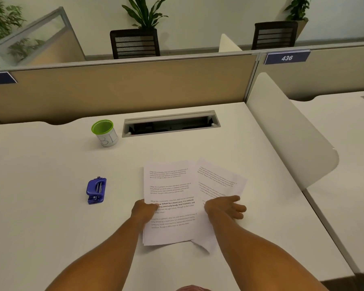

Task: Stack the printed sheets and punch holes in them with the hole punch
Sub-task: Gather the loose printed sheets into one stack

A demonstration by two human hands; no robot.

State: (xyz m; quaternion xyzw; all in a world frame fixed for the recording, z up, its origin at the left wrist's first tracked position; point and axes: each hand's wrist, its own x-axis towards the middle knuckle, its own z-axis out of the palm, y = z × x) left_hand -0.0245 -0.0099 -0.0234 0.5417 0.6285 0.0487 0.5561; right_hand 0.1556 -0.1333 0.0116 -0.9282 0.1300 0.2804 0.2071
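Sheets [170, 201] are lying fanned lengthwise between both hands: left hand [144, 210] pinning the squared pile, right hand [224, 207] resting flat, unclenched, on the skewed sheet [216, 181].

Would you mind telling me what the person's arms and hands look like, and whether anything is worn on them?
Both forearms are bare up to the frame's edge, with no sleeves in view. The left hand and right hand wear no gloves, and no watch, bracelet or ring is visible.
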